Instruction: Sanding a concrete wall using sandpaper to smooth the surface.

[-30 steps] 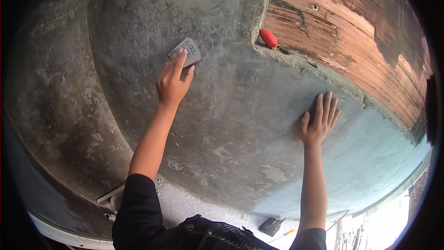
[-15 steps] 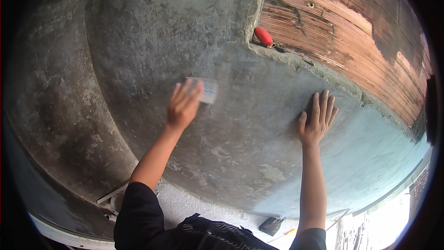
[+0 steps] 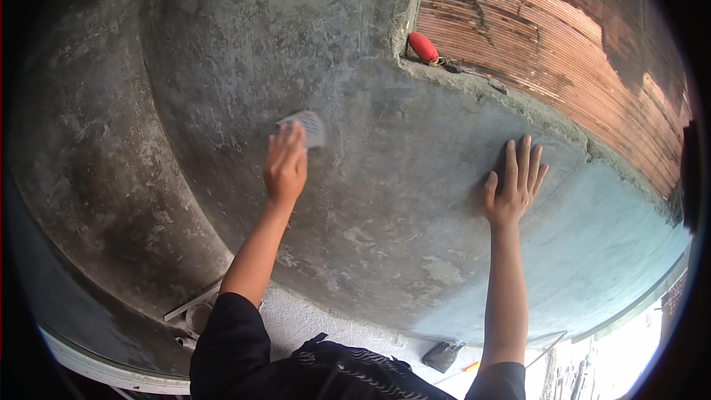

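The paper (image 3: 314, 132) has moved slightly leftward, lying under and past the left hand's (image 3: 285, 165) straight fingers; the right hand (image 3: 512, 191) is spread, released. Paper seems light, bendable; press its middle.

This is looking like a building site or unfinished room: bare, blotchy grey plaster (image 3: 400, 178) is stopping at a ragged edge (image 3: 511, 98), and ridged brick (image 3: 533, 37) is showing beyond it

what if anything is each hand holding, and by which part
The left hand holds a small grey sheet, fingers over its lower-left part; the right hand holds nothing.
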A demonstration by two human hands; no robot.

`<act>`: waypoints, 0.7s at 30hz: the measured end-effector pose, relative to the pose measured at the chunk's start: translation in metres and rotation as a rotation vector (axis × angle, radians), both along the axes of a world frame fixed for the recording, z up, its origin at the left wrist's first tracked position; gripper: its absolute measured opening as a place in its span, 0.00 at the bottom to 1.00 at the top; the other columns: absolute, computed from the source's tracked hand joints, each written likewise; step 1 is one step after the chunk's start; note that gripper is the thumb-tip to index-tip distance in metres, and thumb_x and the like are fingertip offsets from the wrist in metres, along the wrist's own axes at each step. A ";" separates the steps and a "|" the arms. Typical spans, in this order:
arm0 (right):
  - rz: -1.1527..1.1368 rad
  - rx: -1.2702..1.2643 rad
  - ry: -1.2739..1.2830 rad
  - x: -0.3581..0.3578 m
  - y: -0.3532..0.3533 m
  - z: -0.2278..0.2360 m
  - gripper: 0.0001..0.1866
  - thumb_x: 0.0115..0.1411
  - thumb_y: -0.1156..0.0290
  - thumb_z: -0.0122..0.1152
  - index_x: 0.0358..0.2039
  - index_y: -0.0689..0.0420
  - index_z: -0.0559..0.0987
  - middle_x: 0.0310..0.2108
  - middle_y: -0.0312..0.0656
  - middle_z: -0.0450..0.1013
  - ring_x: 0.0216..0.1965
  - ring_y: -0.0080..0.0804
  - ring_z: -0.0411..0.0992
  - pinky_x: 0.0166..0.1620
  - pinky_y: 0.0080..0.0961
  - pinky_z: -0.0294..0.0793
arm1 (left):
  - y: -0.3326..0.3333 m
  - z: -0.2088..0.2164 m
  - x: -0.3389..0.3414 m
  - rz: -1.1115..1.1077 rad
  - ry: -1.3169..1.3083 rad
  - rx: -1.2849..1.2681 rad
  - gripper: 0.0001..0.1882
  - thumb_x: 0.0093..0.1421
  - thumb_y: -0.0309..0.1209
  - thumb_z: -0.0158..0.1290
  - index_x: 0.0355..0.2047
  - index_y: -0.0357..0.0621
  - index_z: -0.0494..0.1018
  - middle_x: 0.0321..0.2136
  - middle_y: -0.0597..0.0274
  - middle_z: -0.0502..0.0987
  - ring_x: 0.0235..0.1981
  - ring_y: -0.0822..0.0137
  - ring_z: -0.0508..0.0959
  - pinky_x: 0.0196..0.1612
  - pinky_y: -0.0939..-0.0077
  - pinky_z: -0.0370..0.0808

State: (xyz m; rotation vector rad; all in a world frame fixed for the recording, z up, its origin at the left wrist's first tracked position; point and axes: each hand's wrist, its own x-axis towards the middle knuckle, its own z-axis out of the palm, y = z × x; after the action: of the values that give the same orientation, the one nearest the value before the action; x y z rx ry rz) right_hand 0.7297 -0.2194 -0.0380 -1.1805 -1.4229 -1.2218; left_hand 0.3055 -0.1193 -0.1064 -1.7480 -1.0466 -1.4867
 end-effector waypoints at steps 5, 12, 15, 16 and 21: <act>0.027 0.010 0.004 -0.008 0.001 0.003 0.27 0.69 0.57 0.46 0.65 0.50 0.75 0.70 0.45 0.65 0.74 0.50 0.56 0.75 0.51 0.39 | -0.003 -0.008 0.036 -0.010 -0.301 -0.082 0.28 0.69 0.32 0.53 0.67 0.34 0.65 0.69 0.41 0.62 0.71 0.41 0.62 0.70 0.44 0.61; 0.012 0.004 0.024 0.006 0.000 -0.005 0.26 0.68 0.59 0.47 0.64 0.51 0.76 0.70 0.46 0.65 0.74 0.50 0.56 0.75 0.51 0.37 | -0.035 -0.026 0.096 -0.153 -0.126 -0.374 0.41 0.69 0.43 0.48 0.75 0.39 0.46 0.76 0.42 0.45 0.76 0.40 0.45 0.73 0.35 0.44; 0.102 -0.069 0.146 -0.012 -0.014 -0.016 0.26 0.68 0.61 0.48 0.65 0.52 0.75 0.70 0.48 0.64 0.74 0.53 0.54 0.75 0.54 0.38 | -0.011 -0.031 0.054 0.014 -0.285 -0.438 0.41 0.71 0.45 0.44 0.76 0.42 0.43 0.77 0.46 0.43 0.77 0.41 0.43 0.73 0.35 0.43; 0.113 -0.064 0.143 -0.021 -0.020 -0.025 0.26 0.68 0.61 0.48 0.65 0.52 0.75 0.70 0.48 0.64 0.74 0.53 0.54 0.75 0.54 0.38 | -0.003 -0.034 0.037 0.102 -0.390 -0.476 0.40 0.72 0.46 0.43 0.76 0.43 0.42 0.77 0.48 0.42 0.77 0.42 0.42 0.73 0.34 0.42; 0.350 -0.283 0.431 -0.025 -0.048 -0.092 0.28 0.68 0.63 0.49 0.67 0.55 0.71 0.73 0.51 0.57 0.77 0.54 0.45 0.74 0.58 0.40 | 0.009 -0.045 0.003 0.198 -0.510 -0.638 0.41 0.73 0.50 0.41 0.77 0.44 0.41 0.77 0.48 0.42 0.77 0.41 0.41 0.73 0.34 0.40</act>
State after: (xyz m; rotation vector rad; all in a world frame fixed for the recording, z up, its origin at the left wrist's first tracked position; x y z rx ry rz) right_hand 0.7050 -0.2677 -0.1303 -1.2265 -1.4182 -0.4978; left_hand 0.3083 -0.1106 -0.1511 -1.6032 -2.0767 -1.6159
